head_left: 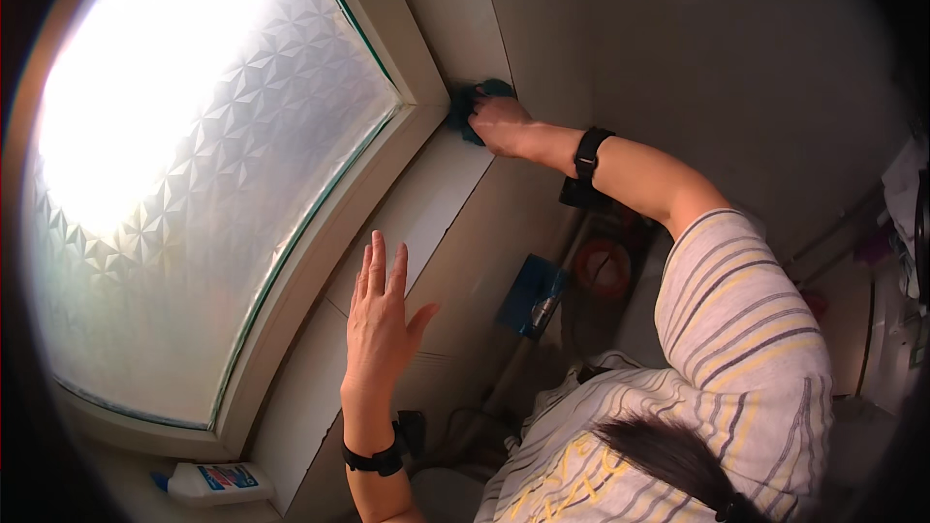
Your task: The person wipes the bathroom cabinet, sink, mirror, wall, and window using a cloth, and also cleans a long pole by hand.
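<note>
My right hand presses a dark teal cloth into the corner where the tiled window sill meets the side of the recess. Part of the cloth is hidden under my fingers. My left hand is empty, its fingers stretched and thumb apart, over the lower part of the sill; whether it touches the tile I cannot tell. Beside both hands runs the pale window frame, holding a patterned frosted glass pane that glares with light at its upper left.
A white plastic bottle with a blue cap and a printed label lies at the sill's near end. Below the sill are a blue box-like object on the wall and a round orange-red item. Cloth items hang at the far right.
</note>
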Motion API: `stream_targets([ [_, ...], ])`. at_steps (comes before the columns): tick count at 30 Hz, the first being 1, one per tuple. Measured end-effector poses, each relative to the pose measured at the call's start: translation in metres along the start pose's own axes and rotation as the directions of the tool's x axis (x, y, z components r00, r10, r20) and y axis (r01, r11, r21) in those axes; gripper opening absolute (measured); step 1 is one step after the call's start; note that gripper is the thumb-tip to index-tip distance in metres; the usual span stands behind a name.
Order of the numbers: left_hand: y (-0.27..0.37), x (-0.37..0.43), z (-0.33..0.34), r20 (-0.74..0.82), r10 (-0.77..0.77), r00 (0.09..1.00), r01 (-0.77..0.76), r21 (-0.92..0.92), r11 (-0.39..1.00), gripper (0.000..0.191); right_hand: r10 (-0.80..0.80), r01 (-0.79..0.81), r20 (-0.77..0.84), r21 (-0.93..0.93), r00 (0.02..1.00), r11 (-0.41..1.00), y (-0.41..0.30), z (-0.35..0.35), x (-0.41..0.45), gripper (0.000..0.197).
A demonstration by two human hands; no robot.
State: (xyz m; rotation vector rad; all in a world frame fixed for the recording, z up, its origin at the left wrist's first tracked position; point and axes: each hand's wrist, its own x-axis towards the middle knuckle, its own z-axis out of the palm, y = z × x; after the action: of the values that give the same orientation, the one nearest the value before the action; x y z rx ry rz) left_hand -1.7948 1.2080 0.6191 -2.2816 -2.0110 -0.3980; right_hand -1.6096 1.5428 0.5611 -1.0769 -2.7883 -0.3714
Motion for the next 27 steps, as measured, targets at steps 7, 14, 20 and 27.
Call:
stream_targets([
  [7,-0.008,-0.066,0.002,0.010,-0.138,0.990,0.139,-0.015,0.990,0.079,0.202,-0.182,0.012,0.486,0.979,0.855,-0.043,-0.006,-0.010,0.034],
  [14,-0.019,-0.125,0.000,-0.039,-0.216,0.976,0.210,-0.128,0.969,0.076,-0.054,0.101,-0.106,0.511,0.993,0.854,-0.189,-0.049,-0.038,0.036],
  [20,-0.028,-0.197,0.005,-0.200,-0.321,0.926,0.277,-0.218,0.936,0.077,-0.226,0.303,-0.206,0.536,0.952,0.788,-0.312,-0.074,-0.053,0.038],
  [27,-0.028,-0.303,0.012,-0.306,-0.568,0.764,0.479,-0.322,0.817,0.069,-0.487,0.549,-0.267,0.531,0.832,0.645,-0.465,-0.095,-0.074,0.036],
])
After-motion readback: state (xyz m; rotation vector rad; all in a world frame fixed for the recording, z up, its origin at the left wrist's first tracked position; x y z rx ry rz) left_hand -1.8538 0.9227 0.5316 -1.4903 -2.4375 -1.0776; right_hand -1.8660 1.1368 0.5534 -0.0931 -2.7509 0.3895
